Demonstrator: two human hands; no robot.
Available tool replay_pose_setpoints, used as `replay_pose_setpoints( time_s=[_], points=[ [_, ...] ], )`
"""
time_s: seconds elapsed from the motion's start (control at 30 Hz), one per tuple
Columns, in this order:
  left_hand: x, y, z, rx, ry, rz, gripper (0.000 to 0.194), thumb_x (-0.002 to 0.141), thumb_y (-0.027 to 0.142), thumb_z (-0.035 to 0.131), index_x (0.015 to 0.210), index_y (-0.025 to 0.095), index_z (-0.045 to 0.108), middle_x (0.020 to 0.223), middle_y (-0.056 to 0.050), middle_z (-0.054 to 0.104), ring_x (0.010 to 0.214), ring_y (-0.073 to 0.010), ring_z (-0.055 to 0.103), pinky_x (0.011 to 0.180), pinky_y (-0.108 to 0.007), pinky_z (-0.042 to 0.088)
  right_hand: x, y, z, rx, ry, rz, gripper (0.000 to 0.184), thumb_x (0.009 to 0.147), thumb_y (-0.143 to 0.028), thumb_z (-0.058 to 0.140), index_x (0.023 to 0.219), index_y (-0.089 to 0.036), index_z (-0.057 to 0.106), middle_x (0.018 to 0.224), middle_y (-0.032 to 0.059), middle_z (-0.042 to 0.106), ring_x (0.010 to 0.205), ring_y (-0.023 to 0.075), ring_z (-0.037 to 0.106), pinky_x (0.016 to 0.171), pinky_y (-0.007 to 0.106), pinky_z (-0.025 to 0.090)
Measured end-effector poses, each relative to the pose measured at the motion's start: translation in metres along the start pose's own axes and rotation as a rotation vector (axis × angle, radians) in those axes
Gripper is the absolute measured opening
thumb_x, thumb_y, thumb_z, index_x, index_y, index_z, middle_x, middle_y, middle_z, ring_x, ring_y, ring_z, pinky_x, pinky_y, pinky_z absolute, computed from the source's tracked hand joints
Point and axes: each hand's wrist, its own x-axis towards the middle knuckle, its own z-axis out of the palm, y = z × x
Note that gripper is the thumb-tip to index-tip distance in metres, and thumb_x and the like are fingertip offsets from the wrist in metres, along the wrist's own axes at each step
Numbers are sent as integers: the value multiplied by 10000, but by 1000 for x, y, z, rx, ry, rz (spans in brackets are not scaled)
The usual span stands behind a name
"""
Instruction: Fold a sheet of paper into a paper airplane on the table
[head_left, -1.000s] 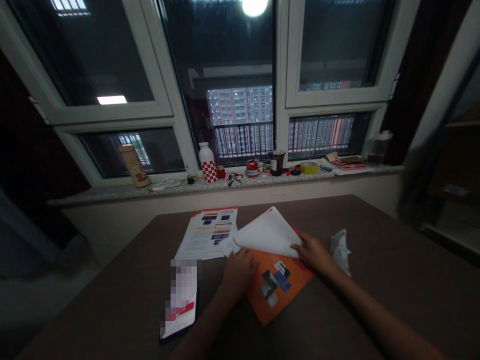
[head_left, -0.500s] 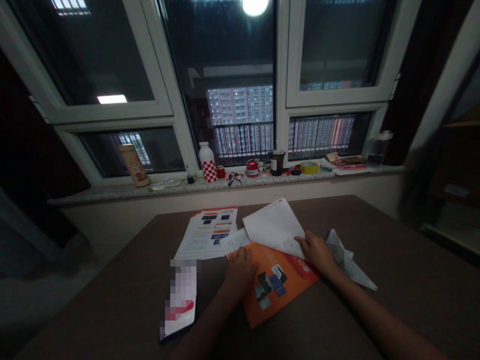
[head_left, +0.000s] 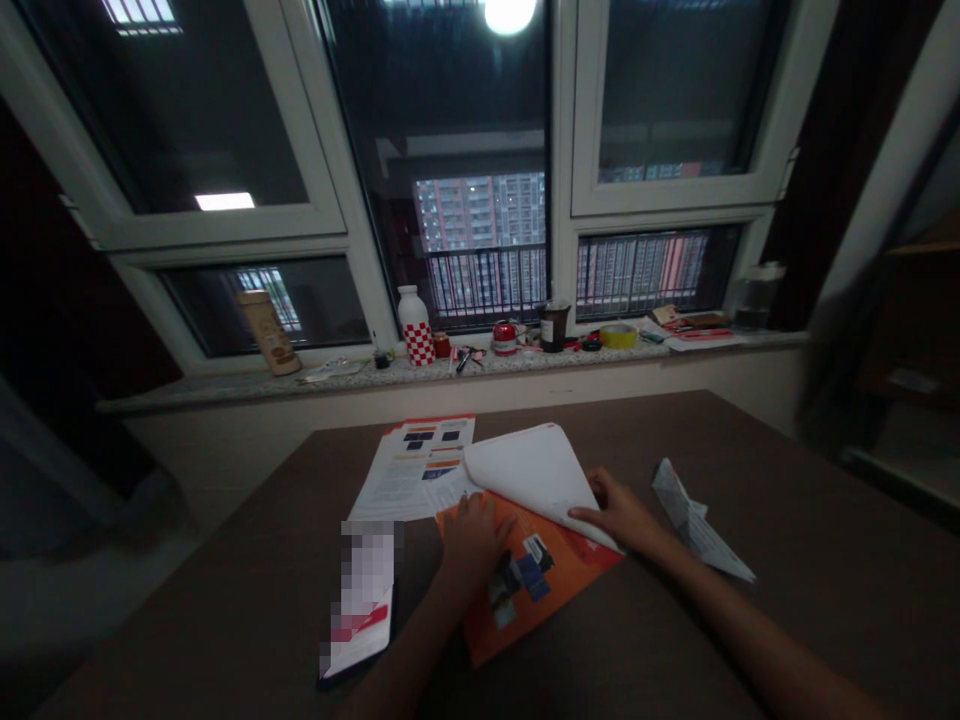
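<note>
An orange leaflet (head_left: 536, 600) with small pictures lies in front of me, its far part folded over to show a white underside (head_left: 529, 465). Flat near its left edge rests my left hand (head_left: 471, 545), fingers stretched out and pressing on the paper. At the right end of the fold, my right hand (head_left: 619, 512) grips the white flap's edge, the thumb on top and the other fingers behind it. A small white printed piece (head_left: 448, 488) shows under the flap's left side. Beyond my right hand stands a folded paper (head_left: 697, 525) with print on it.
White printed sheets with orange headings (head_left: 409, 470) lie at the far left of the table. A phone (head_left: 364, 610), its screen blurred, lies beside my left forearm. Along the windowsill stand a checkered bottle (head_left: 417, 325), a tan flask (head_left: 268, 335), a dark cup (head_left: 553, 328) and yellow tape (head_left: 618, 336).
The orange leaflet has slid a little left, and both hands have moved left with it. Its white flap now lies lower and closer to the orange side.
</note>
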Motion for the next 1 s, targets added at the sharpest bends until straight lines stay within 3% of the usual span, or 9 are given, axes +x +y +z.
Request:
replay_pose_setpoints(
  time_s=[0.17, 0.3, 0.4, 0.47, 0.53, 0.73, 1.0],
  points=[
    [2, 5, 5, -19, 92, -65, 535, 943, 571, 321, 1084, 140, 604, 1113, -145, 600, 1109, -318, 508, 916, -462, 406, -5, -9, -1, 1, -158, -68, 802, 606, -371, 807, 1311, -172, 479, 1314, 123, 581, 1165, 269, 568, 1014, 421, 423],
    [4, 10, 9, -25, 93, -99, 469, 954, 495, 348, 1201, 159, 564, 1143, -143, 594, 1151, -343, 488, 927, -512, 392, -11, -19, -11, -156, -245, -173, 654, 590, -316, 783, 1207, -165, 623, 1305, 102, 591, 1230, 312, 495, 1069, 440, 345],
    [3, 11, 14, -18, 89, -92, 491, 938, 494, 395, 1335, 220, 490, 1232, -140, 560, 1243, -386, 412, 966, -588, 347, -11, -19, -14, -168, -278, -135, 369, 679, -275, 677, 1029, -162, 704, 1101, 47, 699, 1034, 268, 617, 904, 340, 465],
    [1, 11, 16, -13, 84, -86, 513, 928, 506, 418, 1376, 258, 460, 1266, -138, 542, 1273, -399, 378, 987, -610, 324, -9, -14, -13, -190, -226, 17, 255, 740, -310, 604, 885, -133, 717, 857, 34, 733, 787, 241, 665, 691, 293, 494],
    [0, 10, 18, -2, 79, -79, 506, 929, 506, 418, 1384, 288, 460, 1313, -134, 519, 1292, -408, 356, 995, -629, 313, -6, -9, -12, -202, -181, 65, 327, 799, -394, 544, 837, -119, 716, 798, 50, 730, 726, 248, 664, 614, 283, 472],
    [0, 7, 22, 30, 65, -37, 458, 955, 475, 368, 1382, 343, 471, 1467, -64, 425, 1332, -438, 310, 979, -708, 293, -1, -5, -15, -247, 82, 58, 446, 869, -497, 444, 914, -133, 698, 861, 103, 735, 769, 264, 670, 687, 306, 469],
    [2, 1, 19, 36, 14, -2, 451, 949, 443, 418, 1384, 337, 463, 1473, -54, 427, 1328, -435, 330, 958, -704, 339, 4, 3, -12, -322, 208, 98, 395, 925, -467, 382, 864, -176, 641, 815, 105, 725, 745, 232, 670, 655, 269, 440]
  ],
)
